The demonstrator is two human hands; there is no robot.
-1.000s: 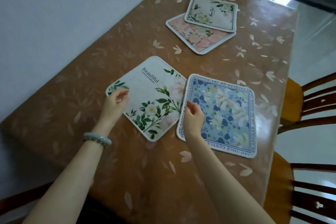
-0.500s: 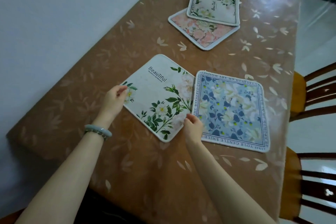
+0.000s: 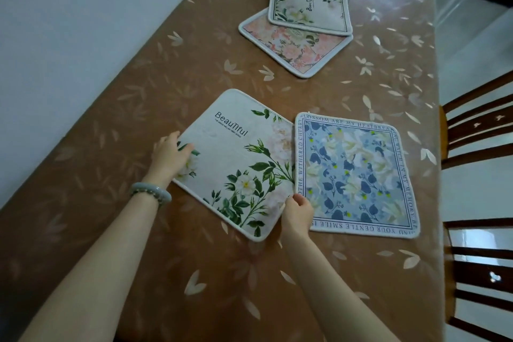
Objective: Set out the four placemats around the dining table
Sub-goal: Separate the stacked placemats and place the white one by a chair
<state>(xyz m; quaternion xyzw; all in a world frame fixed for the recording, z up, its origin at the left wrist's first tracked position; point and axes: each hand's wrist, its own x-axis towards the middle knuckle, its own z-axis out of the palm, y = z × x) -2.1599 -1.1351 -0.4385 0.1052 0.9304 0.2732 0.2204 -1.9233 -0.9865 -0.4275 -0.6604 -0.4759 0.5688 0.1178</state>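
A cream placemat with green leaves and the word "Beautiful" (image 3: 230, 158) lies skewed on the brown table (image 3: 116, 125). My left hand (image 3: 169, 155) grips its left corner and my right hand (image 3: 297, 214) pinches its right corner. A blue floral placemat (image 3: 358, 175) lies flat right beside it, touching its edge. Farther back, a small cream floral placemat (image 3: 311, 5) rests partly on top of a pink floral placemat (image 3: 294, 50).
A pale wall (image 3: 69, 8) runs along the table's left side. Two dark wooden chairs (image 3: 477, 130) (image 3: 480, 272) stand at the right edge. The tablecloth is glossy with a leaf pattern. A jade bracelet (image 3: 151, 191) is on my left wrist.
My right hand slid from the cream mat's inner edge down to its near right corner. My left hand kept its hold on the left corner, and the cream mat has turned slightly.
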